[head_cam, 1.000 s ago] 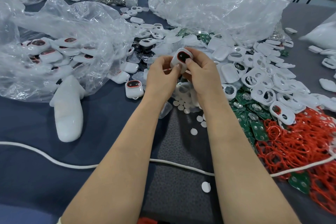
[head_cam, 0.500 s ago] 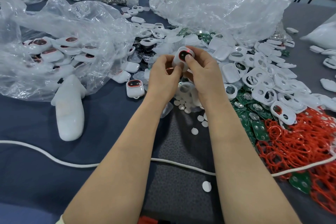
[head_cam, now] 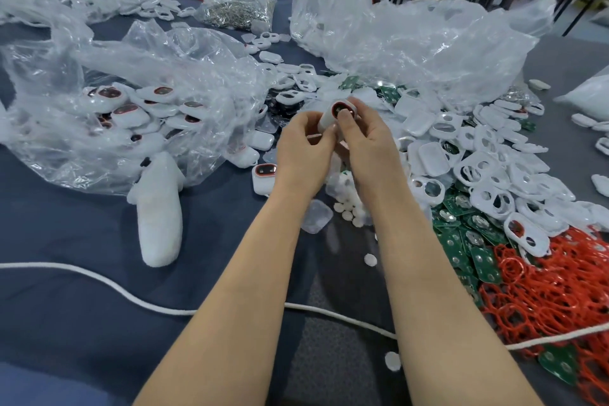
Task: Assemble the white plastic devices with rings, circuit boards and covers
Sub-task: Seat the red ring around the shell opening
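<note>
Both hands hold one white plastic device [head_cam: 332,115] with a red ring round its dark window, above the table's middle. My left hand [head_cam: 304,155] grips its left side. My right hand [head_cam: 369,145] grips its right side, thumb pressing on the window face. A finished device [head_cam: 263,176] lies on the cloth just left of my left hand. White covers with openings [head_cam: 487,175] are heaped at the right, green circuit boards [head_cam: 468,241] below them, and red rings [head_cam: 553,290] at the lower right.
A clear bag of finished devices [head_cam: 131,109] lies at the left, a large crumpled bag [head_cam: 412,36] at the back. A white plush object [head_cam: 159,214] and a white cord [head_cam: 99,280] lie on the blue cloth. Small white discs [head_cam: 349,211] sit under my hands.
Both hands have shifted slightly away from me with the device; my right thumb has moved onto its window face. The rest of the table is unchanged.
</note>
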